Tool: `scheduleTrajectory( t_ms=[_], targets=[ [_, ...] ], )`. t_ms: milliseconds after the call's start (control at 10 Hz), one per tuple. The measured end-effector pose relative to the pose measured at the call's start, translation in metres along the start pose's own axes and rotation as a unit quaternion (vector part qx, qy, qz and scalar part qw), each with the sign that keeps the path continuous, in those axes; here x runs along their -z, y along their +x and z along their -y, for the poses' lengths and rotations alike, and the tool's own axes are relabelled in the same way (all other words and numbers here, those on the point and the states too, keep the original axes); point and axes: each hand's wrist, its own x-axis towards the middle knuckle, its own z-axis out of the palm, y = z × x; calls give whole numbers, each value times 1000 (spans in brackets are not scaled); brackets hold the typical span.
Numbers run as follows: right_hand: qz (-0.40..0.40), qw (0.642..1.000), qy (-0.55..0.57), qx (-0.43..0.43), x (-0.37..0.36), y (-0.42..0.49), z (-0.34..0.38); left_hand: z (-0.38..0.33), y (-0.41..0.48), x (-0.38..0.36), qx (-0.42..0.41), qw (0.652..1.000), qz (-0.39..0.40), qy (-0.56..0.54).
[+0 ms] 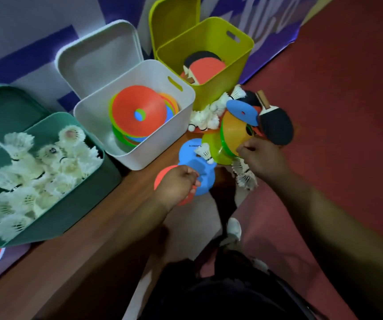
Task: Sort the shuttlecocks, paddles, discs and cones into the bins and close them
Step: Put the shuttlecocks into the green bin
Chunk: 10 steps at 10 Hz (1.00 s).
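Three open bins stand on a wooden bench: a green bin [75, 204] full of white shuttlecocks, a white bin [139, 72] holding coloured discs, and a yellow bin [220, 88] holding paddles. My left hand [176, 184] grips a red disc [160, 175] and a blue disc [203, 179] at the bench edge. My right hand [261, 158] pinches the rim of an orange cone [234, 130] stacked on green ones. A black paddle [276, 124] and a blue disc [241, 112] lie in the pile, with loose shuttlecocks [205, 116] beside it.
Each bin's lid leans upright behind it against the wall: green [6, 112], white [100, 54], yellow [174, 17]. More shuttlecocks [244, 175] lie under my right hand. Red floor [347, 112] spreads to the right; a white shoe [234, 229] shows below.
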Motion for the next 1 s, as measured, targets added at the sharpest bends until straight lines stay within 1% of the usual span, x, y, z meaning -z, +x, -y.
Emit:
scheduleTrajectory(
  t_ms=[100, 200, 300, 400, 500, 600, 700, 800, 900, 1000],
  targets=[
    [2, 1000, -10, -19, 5, 8, -30, -7, 14, -26, 3, 999, 31, 22],
    [17, 999, -23, -30, 1, 20, -65, -16, 27, -51, 3, 998, 31, 47],
    [67, 997, -35, -25, -5, 28, -88, -26, 42, -72, 17, 998, 1, 53],
    [147, 989, -16, -7, -14, 33, -104, -29, 59, -87, 27, 995, -53, 81],
    [208, 973, -54, -84, -19, 42, -122, -30, 80, -93, 18, 987, -134, 89],
    [229, 968, -96, -39, -23, 60, -132, -31, 106, -90, 18, 975, -193, 113],
    [285, 941, -180, 11, -7, 78, -126, -44, 120, -90, 40, 964, -226, 135],
    [293, 935, -201, 6, 8, 92, -121, -43, 135, -90, 68, 961, -221, 153],
    [303, 935, -184, 15, 19, 105, -111, -34, 144, -92, 108, 960, -198, 164],
    [332, 927, -166, 42, 26, 114, -96, -30, 137, -95, 113, 959, -209, 153]
  ],
)
